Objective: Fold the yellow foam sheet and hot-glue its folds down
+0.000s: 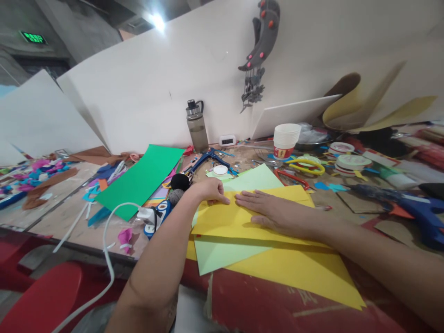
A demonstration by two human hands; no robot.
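A yellow paper sheet [222,217] lies folded on top of a light green sheet [222,252] and another yellow sheet [298,273] at the table's near edge. My right hand [274,210] lies flat on the yellow sheet with fingers stretched out, pointing left. My left hand [210,190] is curled at the sheet's upper left edge, fingertips pressed down on the fold.
A dark green sheet [142,178] lies to the left, a water bottle [197,126] and stacked paper cups [285,138] at the back. Blue glue guns [416,208], tape rolls [352,162], yellow-handled scissors [307,165] and scraps crowd the table. A white cable [108,249] hangs over the front edge.
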